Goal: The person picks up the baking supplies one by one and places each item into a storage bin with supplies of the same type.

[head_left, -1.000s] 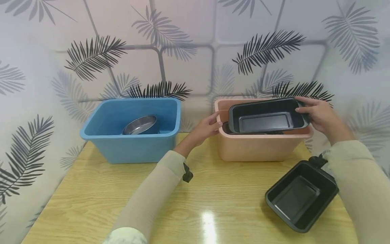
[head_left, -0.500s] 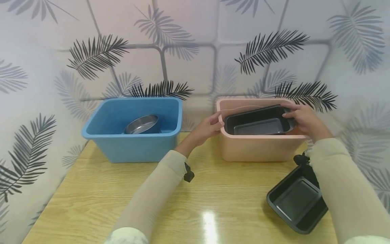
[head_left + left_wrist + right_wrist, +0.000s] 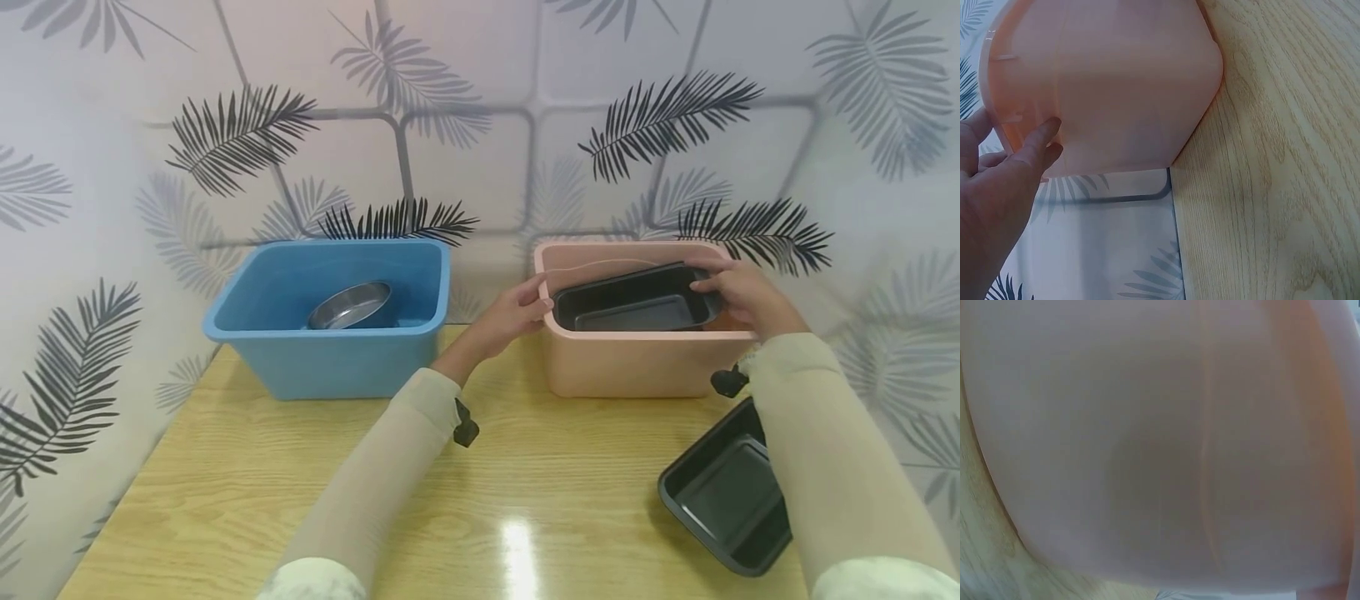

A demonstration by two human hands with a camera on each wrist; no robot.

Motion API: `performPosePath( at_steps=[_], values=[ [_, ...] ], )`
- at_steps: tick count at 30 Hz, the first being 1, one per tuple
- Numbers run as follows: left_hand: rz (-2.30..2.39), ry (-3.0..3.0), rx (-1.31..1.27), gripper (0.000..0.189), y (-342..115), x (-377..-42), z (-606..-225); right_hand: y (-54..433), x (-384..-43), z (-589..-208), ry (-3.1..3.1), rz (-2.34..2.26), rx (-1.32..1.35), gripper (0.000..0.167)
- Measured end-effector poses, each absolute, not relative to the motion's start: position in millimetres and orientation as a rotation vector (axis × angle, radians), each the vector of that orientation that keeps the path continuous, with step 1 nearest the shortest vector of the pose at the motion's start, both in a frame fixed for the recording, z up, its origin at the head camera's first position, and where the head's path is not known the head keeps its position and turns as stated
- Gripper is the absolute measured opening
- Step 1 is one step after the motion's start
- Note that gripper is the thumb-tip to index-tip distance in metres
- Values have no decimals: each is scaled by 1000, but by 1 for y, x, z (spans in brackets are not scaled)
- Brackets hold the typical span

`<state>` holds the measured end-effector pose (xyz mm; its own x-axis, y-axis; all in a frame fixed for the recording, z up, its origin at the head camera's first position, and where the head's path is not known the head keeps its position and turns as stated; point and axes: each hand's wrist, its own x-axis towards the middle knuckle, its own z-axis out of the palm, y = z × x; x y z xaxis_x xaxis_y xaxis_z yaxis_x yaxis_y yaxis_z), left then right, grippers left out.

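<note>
A pink plastic bin (image 3: 637, 365) stands on the table at the right in the head view. My left hand (image 3: 506, 323) grips its left rim; in the left wrist view the fingers of that hand (image 3: 997, 187) lie against the bin's wall (image 3: 1122, 94). Inside the bin a long black loaf pan (image 3: 633, 304) lies slightly tilted, its right end higher. My right hand (image 3: 742, 293) pinches that right end, with part of the hand behind the rim. Only the bin's outer wall (image 3: 1147, 456) fills most of the right wrist view, which hides the fingers.
A blue bin (image 3: 337, 365) stands to the left with a round metal pan (image 3: 351, 307) leaning inside. Another black rectangular pan (image 3: 720, 492) rests on the wooden table (image 3: 570, 483), partly covered by my right sleeve. A patterned wall (image 3: 495, 167) rises close behind both bins.
My right hand has lowered the loaf pan from above the rim down into the pink bin, moving slightly left. The left hand has stayed on the rim.
</note>
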<state>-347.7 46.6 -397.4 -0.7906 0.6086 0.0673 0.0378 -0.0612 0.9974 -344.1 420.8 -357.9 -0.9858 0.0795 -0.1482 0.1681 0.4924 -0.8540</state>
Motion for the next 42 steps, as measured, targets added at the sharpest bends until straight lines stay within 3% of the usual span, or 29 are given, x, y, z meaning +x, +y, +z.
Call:
performPosePath(
  at_steps=[11,20,27,42],
  values=[
    [1908,1806,665,68,46,-350,-399,418,-350,-362,2679,-1443,223,59],
    [1919,1811,678,66,44,-349,-400,415,-347,-360,2422,-1641,317,62],
    [1917,1819,688,66,45,-351,-403,418,-347,-361,2598,-1504,250,57],
    [1936,1797,672,65,48,-349,-401,408,-319,-340,2484,-1744,15,62]
  ],
)
